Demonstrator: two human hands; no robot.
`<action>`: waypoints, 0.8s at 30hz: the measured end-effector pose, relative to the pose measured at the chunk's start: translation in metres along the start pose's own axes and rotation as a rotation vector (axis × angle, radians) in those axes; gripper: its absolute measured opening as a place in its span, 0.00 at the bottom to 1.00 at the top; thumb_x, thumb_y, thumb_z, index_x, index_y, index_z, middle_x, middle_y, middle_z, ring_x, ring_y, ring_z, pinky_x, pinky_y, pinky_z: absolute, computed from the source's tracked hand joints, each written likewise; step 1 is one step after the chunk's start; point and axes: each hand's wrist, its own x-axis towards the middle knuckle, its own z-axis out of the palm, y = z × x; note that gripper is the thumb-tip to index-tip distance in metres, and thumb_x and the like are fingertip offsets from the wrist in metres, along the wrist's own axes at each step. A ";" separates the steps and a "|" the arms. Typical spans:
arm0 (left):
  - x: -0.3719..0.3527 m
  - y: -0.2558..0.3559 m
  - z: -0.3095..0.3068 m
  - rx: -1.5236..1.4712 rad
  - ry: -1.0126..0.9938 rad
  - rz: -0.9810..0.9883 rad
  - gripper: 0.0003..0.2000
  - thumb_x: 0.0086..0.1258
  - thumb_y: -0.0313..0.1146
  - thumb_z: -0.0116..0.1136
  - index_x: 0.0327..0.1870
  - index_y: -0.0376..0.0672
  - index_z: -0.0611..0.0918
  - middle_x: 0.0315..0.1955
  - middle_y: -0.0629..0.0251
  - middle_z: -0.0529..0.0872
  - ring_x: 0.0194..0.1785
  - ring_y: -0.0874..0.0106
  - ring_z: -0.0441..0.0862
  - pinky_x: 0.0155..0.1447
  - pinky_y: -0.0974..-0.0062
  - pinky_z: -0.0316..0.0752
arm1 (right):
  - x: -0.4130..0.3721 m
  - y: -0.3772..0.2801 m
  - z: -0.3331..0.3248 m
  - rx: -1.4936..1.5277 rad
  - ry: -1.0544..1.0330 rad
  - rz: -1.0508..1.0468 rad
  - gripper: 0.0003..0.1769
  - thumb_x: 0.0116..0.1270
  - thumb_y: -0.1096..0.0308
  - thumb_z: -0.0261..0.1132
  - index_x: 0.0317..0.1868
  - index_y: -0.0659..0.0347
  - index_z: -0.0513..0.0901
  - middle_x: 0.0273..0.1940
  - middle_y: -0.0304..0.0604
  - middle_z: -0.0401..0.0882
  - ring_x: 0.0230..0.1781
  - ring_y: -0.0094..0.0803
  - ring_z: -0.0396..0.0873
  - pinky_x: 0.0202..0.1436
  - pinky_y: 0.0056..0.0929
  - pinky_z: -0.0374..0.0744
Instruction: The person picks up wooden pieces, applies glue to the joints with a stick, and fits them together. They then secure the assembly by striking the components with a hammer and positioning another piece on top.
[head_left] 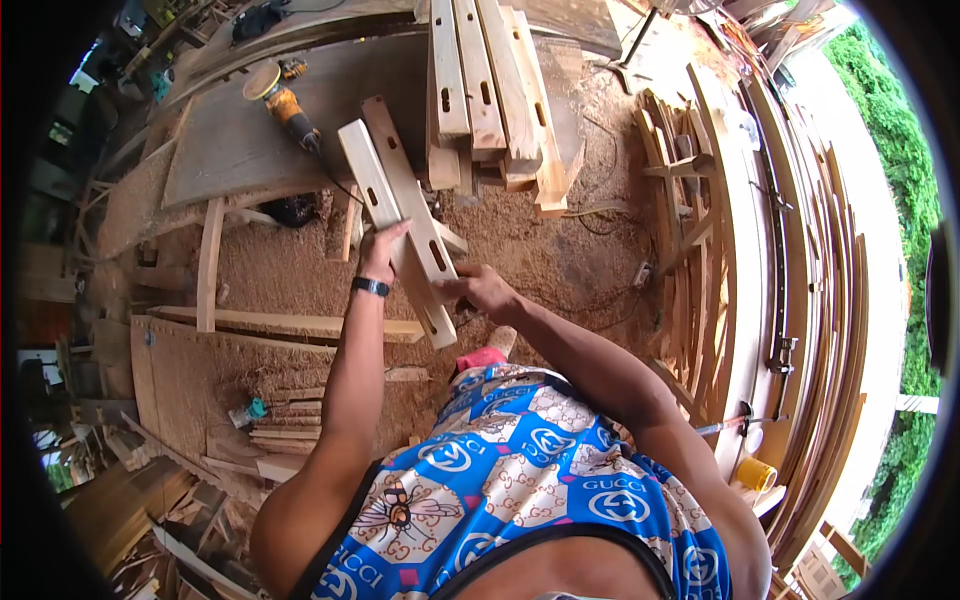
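Two pale wooden rails with slotted mortises are held side by side at a slant in front of me. My left hand is closed on the side of the nearer left rail, with the thumb on its face. My right hand has curled fingers at the lower end of the right rail, near one of its slots. The fingers' undersides are hidden. Beyond the rails, a stack of similar mortised timbers lies on the workbench, their ends overhanging its front edge.
A yellow-and-black power tool with a round disc rests on the bench, its cord hanging down. Sawdust covers the floor. Long boards and a bar clamp line the right side. Offcuts lie at lower left.
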 end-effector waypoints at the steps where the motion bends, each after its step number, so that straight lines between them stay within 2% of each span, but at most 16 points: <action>1: -0.011 0.006 0.005 0.070 0.012 0.031 0.17 0.65 0.39 0.67 0.51 0.38 0.90 0.54 0.57 0.91 0.61 0.64 0.85 0.70 0.66 0.74 | 0.008 -0.005 0.000 0.031 0.067 -0.063 0.21 0.68 0.53 0.74 0.50 0.63 0.88 0.32 0.38 0.85 0.29 0.26 0.81 0.35 0.26 0.79; 2: -0.013 0.007 0.004 0.005 -0.030 0.019 0.17 0.64 0.39 0.70 0.49 0.37 0.90 0.52 0.55 0.91 0.58 0.64 0.86 0.67 0.67 0.76 | 0.022 -0.013 -0.005 0.039 0.025 0.000 0.22 0.70 0.58 0.72 0.57 0.64 0.84 0.42 0.39 0.87 0.40 0.27 0.83 0.45 0.28 0.81; 3: -0.030 0.026 0.018 0.028 -0.031 0.006 0.19 0.62 0.37 0.73 0.51 0.35 0.89 0.49 0.55 0.91 0.54 0.64 0.86 0.64 0.67 0.77 | 0.040 -0.007 -0.004 0.040 0.026 -0.010 0.22 0.70 0.58 0.72 0.57 0.64 0.84 0.42 0.39 0.87 0.40 0.27 0.83 0.45 0.28 0.81; 5: -0.031 0.028 0.022 0.068 -0.030 0.012 0.18 0.64 0.33 0.71 0.54 0.36 0.87 0.48 0.57 0.90 0.54 0.63 0.86 0.61 0.65 0.80 | 0.063 -0.010 0.007 0.435 -0.018 -0.367 0.27 0.70 0.63 0.72 0.65 0.65 0.78 0.55 0.40 0.84 0.52 0.26 0.82 0.56 0.29 0.80; 6: -0.032 0.028 0.024 0.073 -0.004 0.019 0.19 0.62 0.33 0.74 0.53 0.37 0.87 0.41 0.60 0.91 0.48 0.65 0.87 0.55 0.67 0.82 | 0.061 -0.015 0.007 0.520 -0.114 -0.430 0.34 0.69 0.68 0.71 0.73 0.64 0.70 0.62 0.39 0.80 0.59 0.26 0.79 0.64 0.28 0.77; 7: -0.032 0.029 0.024 0.077 -0.005 0.020 0.19 0.62 0.33 0.74 0.53 0.37 0.87 0.41 0.60 0.91 0.48 0.65 0.87 0.55 0.67 0.82 | 0.058 -0.020 0.006 0.523 -0.113 -0.434 0.34 0.69 0.68 0.71 0.73 0.64 0.70 0.62 0.39 0.80 0.59 0.26 0.79 0.64 0.28 0.77; 9: -0.030 0.022 0.022 0.037 -0.035 0.000 0.18 0.63 0.35 0.73 0.51 0.37 0.87 0.38 0.62 0.90 0.43 0.67 0.88 0.48 0.68 0.83 | 0.045 -0.020 -0.003 0.275 -0.057 -0.394 0.33 0.70 0.70 0.69 0.74 0.63 0.71 0.63 0.40 0.80 0.58 0.28 0.81 0.62 0.31 0.80; 10: -0.028 0.019 0.019 0.044 -0.041 -0.005 0.18 0.63 0.35 0.73 0.51 0.37 0.87 0.38 0.62 0.90 0.43 0.67 0.88 0.48 0.68 0.83 | 0.037 -0.019 -0.008 0.282 -0.050 -0.396 0.33 0.70 0.70 0.69 0.74 0.63 0.71 0.63 0.40 0.80 0.58 0.28 0.81 0.62 0.31 0.80; 12: -0.024 0.018 0.015 -0.059 -0.061 -0.064 0.17 0.64 0.35 0.73 0.50 0.36 0.87 0.36 0.62 0.90 0.39 0.68 0.88 0.44 0.70 0.83 | 0.019 -0.011 -0.023 0.099 0.049 -0.212 0.31 0.73 0.70 0.67 0.75 0.62 0.71 0.63 0.43 0.81 0.55 0.31 0.83 0.59 0.35 0.82; 13: -0.029 0.022 0.018 -0.051 -0.058 -0.045 0.16 0.65 0.35 0.72 0.49 0.36 0.87 0.36 0.61 0.90 0.40 0.67 0.88 0.45 0.69 0.83 | 0.013 -0.007 -0.038 0.102 0.057 -0.215 0.31 0.73 0.70 0.67 0.75 0.62 0.71 0.63 0.43 0.81 0.55 0.31 0.83 0.59 0.35 0.82; 15: -0.039 0.027 0.023 -0.076 -0.013 -0.033 0.17 0.66 0.36 0.71 0.51 0.36 0.86 0.37 0.61 0.90 0.41 0.67 0.88 0.47 0.67 0.83 | 0.006 0.012 -0.075 0.295 0.035 -0.022 0.27 0.75 0.68 0.64 0.73 0.63 0.73 0.59 0.45 0.85 0.51 0.33 0.84 0.57 0.37 0.84; 17: -0.048 0.027 0.021 -0.083 -0.009 -0.064 0.18 0.67 0.36 0.69 0.53 0.36 0.83 0.39 0.60 0.90 0.43 0.66 0.87 0.48 0.66 0.83 | -0.005 0.026 -0.106 0.622 0.182 -0.003 0.17 0.76 0.70 0.60 0.61 0.66 0.81 0.50 0.49 0.88 0.43 0.32 0.85 0.47 0.34 0.85; 19: -0.052 0.021 0.015 -0.161 0.006 -0.075 0.19 0.67 0.36 0.69 0.55 0.37 0.81 0.40 0.59 0.89 0.43 0.64 0.88 0.49 0.65 0.83 | -0.004 0.040 -0.144 0.697 0.243 -0.013 0.13 0.77 0.67 0.61 0.56 0.63 0.82 0.44 0.42 0.87 0.36 0.28 0.81 0.39 0.31 0.81; 20: -0.055 0.020 0.014 -0.179 0.029 -0.078 0.19 0.67 0.36 0.69 0.55 0.38 0.80 0.40 0.58 0.89 0.44 0.63 0.88 0.49 0.64 0.83 | -0.011 0.028 -0.149 0.722 0.379 0.001 0.10 0.77 0.66 0.61 0.53 0.60 0.82 0.39 0.38 0.85 0.32 0.26 0.77 0.36 0.27 0.76; 24: -0.079 0.036 0.023 -0.190 0.054 -0.092 0.19 0.68 0.40 0.69 0.54 0.39 0.80 0.42 0.56 0.88 0.44 0.62 0.88 0.49 0.64 0.84 | -0.008 0.024 -0.189 0.823 0.308 -0.051 0.11 0.77 0.65 0.62 0.53 0.60 0.81 0.40 0.37 0.84 0.34 0.26 0.78 0.39 0.27 0.77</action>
